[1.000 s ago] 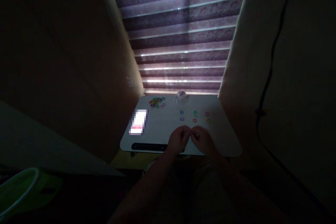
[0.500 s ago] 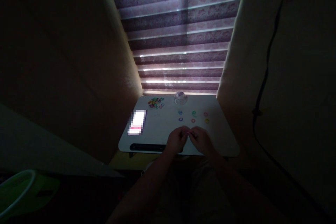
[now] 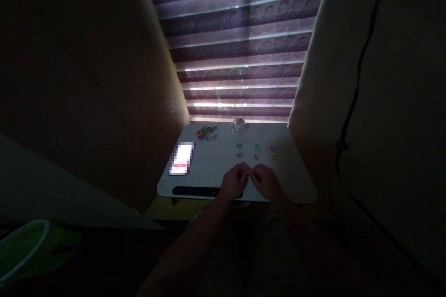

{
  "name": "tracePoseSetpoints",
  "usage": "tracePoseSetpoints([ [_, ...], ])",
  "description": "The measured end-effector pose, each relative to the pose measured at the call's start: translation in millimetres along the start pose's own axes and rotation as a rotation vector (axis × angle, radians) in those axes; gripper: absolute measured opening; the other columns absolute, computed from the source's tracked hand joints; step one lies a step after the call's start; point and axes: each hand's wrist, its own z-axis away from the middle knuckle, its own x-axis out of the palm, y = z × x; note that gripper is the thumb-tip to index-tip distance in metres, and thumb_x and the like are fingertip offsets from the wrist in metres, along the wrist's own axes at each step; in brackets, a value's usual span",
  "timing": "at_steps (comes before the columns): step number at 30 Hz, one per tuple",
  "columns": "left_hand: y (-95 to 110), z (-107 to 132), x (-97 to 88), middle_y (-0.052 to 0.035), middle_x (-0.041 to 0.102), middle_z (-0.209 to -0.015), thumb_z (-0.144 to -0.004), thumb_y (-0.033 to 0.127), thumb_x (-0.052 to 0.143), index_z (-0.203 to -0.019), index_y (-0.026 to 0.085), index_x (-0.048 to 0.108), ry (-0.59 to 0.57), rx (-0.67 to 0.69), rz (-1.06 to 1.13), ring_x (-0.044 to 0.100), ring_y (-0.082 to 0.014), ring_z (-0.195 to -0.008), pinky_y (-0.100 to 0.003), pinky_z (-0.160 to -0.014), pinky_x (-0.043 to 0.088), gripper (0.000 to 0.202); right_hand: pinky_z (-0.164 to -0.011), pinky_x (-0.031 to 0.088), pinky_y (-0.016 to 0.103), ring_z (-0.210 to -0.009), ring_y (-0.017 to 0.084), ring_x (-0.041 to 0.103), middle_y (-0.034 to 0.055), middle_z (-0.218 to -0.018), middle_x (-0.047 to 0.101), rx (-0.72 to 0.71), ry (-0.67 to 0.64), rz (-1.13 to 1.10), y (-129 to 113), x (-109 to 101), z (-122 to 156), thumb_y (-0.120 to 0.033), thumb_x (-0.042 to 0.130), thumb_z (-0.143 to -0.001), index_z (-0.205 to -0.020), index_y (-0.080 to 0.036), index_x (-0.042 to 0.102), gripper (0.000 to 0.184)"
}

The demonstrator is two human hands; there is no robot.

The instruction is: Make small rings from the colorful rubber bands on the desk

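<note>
My left hand [image 3: 235,181] and my right hand [image 3: 265,182] meet over the near part of a white lap table [image 3: 209,167], fingertips pinched close together. Between them shows a bit of something thin and pink, which looks like a small elastic hair band; the fingers hide most of it. Just beyond the hands lie small coloured bands in two rows: a blue band [image 3: 239,146], a purple band [image 3: 239,154], a green band [image 3: 257,147], a red band [image 3: 256,157], a pink band [image 3: 272,148] and a yellow band [image 3: 274,157].
A heap of mixed coloured bands [image 3: 205,132] lies at the far left, near a lit phone [image 3: 182,158]. At the back stands a clear round container [image 3: 239,127]. A black strip [image 3: 195,191] runs along the front edge. Beyond is a pleated blind [image 3: 240,55]; a green tub [image 3: 42,246] stands lower left.
The view has tilted slightly, so the table sits a little higher. Both hands stay pinched together in about the same spot, with only slight finger movement.
</note>
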Motion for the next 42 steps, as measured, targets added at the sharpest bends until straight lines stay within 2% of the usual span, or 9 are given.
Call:
tracePoseSetpoints([
  [7, 0, 1, 0.1, 0.0003, 0.062, -0.075, -0.093, 0.039, 0.051, -0.089, 0.02, 0.056, -0.006, -0.008, -0.041, 0.056, -0.0138, -0.067, -0.023, -0.062, 0.037, 0.02, -0.06, 0.036, 0.026, -0.063, 0.015, 0.051, 0.0015, -0.069, 0.058, 0.042, -0.003, -0.035, -2, 0, 0, -0.033, 0.055, -0.092, -0.074, -0.02, 0.058, 0.023],
  [13, -1, 1, 1.4, 0.0012, 0.061, -0.073, -0.091, 0.035, 0.052, -0.089, 0.02, 0.055, 0.008, 0.001, -0.024, 0.055, -0.0133, -0.066, -0.023, -0.061, 0.036, 0.016, -0.06, 0.034, 0.026, -0.063, 0.014, 0.05, 0.0011, -0.068, 0.057, 0.014, 0.014, -0.01, -5, -2, -1, -0.03, 0.057, -0.09, -0.071, -0.02, 0.055, 0.021],
  [20, 0, 2, 0.8, 0.0011, 0.062, -0.074, -0.09, 0.032, 0.054, -0.085, 0.019, 0.055, 0.005, 0.023, 0.013, 0.055, -0.0123, -0.066, -0.022, -0.062, 0.037, 0.014, -0.063, 0.037, 0.027, -0.067, 0.015, 0.053, 0.0016, -0.072, 0.059, -0.018, -0.001, -0.048, -6, -3, -1, -0.023, 0.056, -0.087, -0.076, -0.02, 0.059, 0.012],
  [25, 3, 3, -0.5, 0.0007, 0.064, -0.076, -0.09, 0.031, 0.054, -0.088, 0.019, 0.057, -0.002, 0.031, 0.016, 0.056, -0.0122, -0.067, -0.022, -0.063, 0.038, 0.013, -0.063, 0.036, 0.027, -0.066, 0.015, 0.051, 0.0013, -0.07, 0.056, -0.004, 0.004, -0.017, -5, -2, -1, -0.022, 0.055, -0.087, -0.071, -0.02, 0.056, 0.016],
  [30, 7, 4, -2.4, 0.0007, 0.065, -0.076, -0.09, 0.03, 0.054, -0.09, 0.019, 0.063, -0.027, 0.075, 0.035, 0.056, -0.0119, -0.067, -0.022, -0.063, 0.04, 0.014, -0.062, 0.036, 0.026, -0.066, 0.015, 0.051, 0.0007, -0.071, 0.056, 0.01, 0.0, -0.027, -5, -1, -1, -0.019, 0.055, -0.085, -0.073, -0.02, 0.056, 0.012],
  [34, 9, 4, -3.4, 0.0005, 0.068, -0.081, -0.09, 0.027, 0.054, -0.094, 0.02, 0.065, -0.04, 0.094, 0.05, 0.059, -0.0121, -0.071, -0.022, -0.066, 0.042, 0.014, -0.062, 0.035, 0.026, -0.065, 0.014, 0.051, 0.0006, -0.071, 0.056, 0.027, 0.007, -0.007, -6, 0, -1, -0.021, 0.055, -0.086, -0.072, -0.02, 0.055, 0.013],
  [42, 3, 2, 0.4, -0.0016, 0.068, -0.084, -0.091, 0.028, 0.051, -0.09, 0.019, 0.062, -0.012, 0.051, 0.007, 0.061, -0.0143, -0.075, -0.024, -0.07, 0.043, 0.014, -0.061, 0.035, 0.026, -0.064, 0.014, 0.05, 0.0009, -0.07, 0.056, 0.017, 0.017, -0.001, -6, -2, 0, -0.026, 0.055, -0.088, -0.073, -0.02, 0.055, 0.017],
])
